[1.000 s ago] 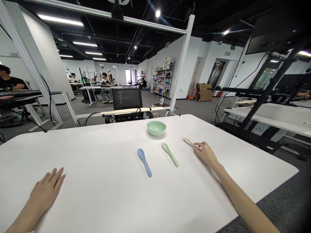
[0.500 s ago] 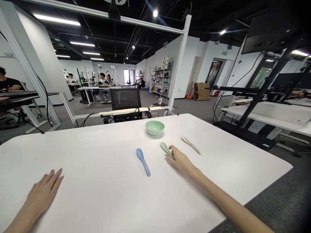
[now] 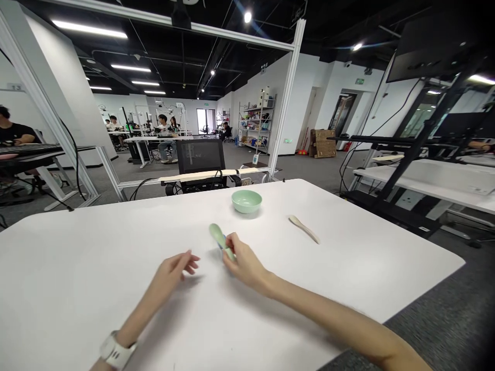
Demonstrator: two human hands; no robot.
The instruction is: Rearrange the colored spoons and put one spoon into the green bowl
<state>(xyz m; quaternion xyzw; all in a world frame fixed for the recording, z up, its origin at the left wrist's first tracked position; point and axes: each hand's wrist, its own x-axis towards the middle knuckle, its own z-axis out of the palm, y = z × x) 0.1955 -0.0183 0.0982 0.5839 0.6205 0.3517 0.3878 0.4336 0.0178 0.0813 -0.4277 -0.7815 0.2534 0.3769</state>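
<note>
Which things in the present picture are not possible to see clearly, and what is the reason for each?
All in the head view:
- Blue spoon: mostly hidden by the green spoon and right hand; whether it is gripped too cannot be told.
- Green spoon's handle: partly covered by the fingers.
- Left forearm: cut off by the bottom edge.
- Shelf items: too small to name.
</note>
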